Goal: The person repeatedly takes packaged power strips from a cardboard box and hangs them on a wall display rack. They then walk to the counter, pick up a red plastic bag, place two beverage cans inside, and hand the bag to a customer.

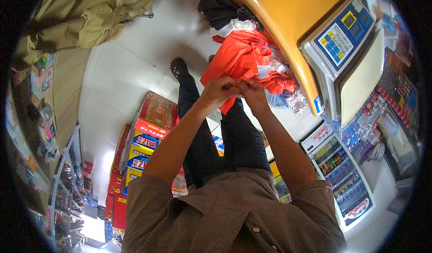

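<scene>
A red plastic bag (233, 59) spreads out in front of me, its near edge pinched between my fingers. My left hand (219, 92) grips that edge, with a pointed red corner hanging below. Close against it, my right hand (251, 89) pinches the same bag, the fingertips of both hands nearly touching. Beyond and to the right, more red bags (278, 82), white bags (243, 25) and a black plastic bag (219, 11) hang in a bunch beside the counter. Where the held bag ends and the bunch begins cannot be told.
A wooden counter (287, 13) curves along the right, bearing a price scale (344, 33). Stacked cartons (138, 151) stand at my left leg. A drinks fridge (341, 175) is at lower right, shelves (64, 189) at lower left, khaki cloth (87, 13) at upper left.
</scene>
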Tool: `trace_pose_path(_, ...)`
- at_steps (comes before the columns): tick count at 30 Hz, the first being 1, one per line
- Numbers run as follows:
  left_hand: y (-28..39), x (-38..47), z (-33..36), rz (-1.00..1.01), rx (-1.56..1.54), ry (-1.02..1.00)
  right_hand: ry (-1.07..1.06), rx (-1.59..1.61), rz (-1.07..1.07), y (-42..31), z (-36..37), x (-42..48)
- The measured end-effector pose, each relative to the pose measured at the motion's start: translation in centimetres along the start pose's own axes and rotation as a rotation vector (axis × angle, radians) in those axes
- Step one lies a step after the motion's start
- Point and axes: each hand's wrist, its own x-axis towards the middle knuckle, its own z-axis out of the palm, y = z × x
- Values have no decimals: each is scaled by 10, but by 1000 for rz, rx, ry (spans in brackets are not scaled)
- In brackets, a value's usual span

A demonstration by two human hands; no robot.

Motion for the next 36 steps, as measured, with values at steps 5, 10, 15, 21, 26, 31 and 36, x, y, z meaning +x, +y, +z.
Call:
trace_pose_path(5,5,-7,-12,-68,-39,-55,48,-25,-68,6,-4,-6)
trace_pose_path(10,17,-15,-14,-106,-193,-18,38,-47,-54,-7,-4,-11)
trace_pose_path(15,18,-16,-15,-220,-354,27,58,-22,-40,-21,-4,-22)
trace_pose_path(21,23,-20,-17,-209,-436,97,118,-166,-90,-7,-11,-15)
trace_pose_path(26,36,-27,-18,-208,-357,70,441,-378,-390,-7,-7,-21)
trace_pose_path(31,34,-28,-14,-159,-120,22,-25,154,60,-44,-2,-40)
trace_pose_path(36,28,-32,1,96,269,137,57,108,68,-50,5,-32)
